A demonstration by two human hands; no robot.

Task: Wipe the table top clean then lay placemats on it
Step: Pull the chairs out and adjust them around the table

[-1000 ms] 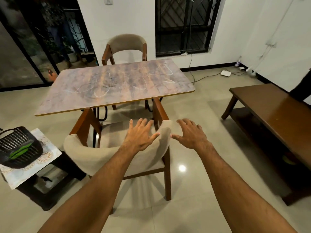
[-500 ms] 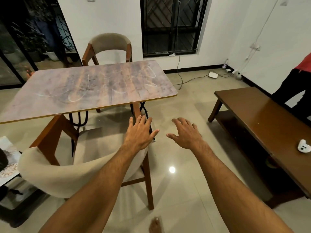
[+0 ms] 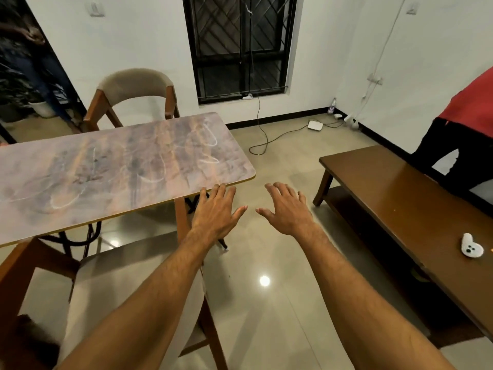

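Though mottled brown, table top (image 3: 120, 169) under looping white smears (image 3: 63, 208).

Right of me: low dark wooden bench (image 3: 400, 209), white controller (image 3: 471, 249) on its top toward the near end. Person in red top (image 3: 469, 108) stands behind its far edge. Padded chair (image 3: 112, 284) just below me, second chair (image 3: 133, 84) by the wall. Barred window (image 3: 240, 46); cable (image 3: 266, 140) and white box (image 3: 315, 125) on the floor.
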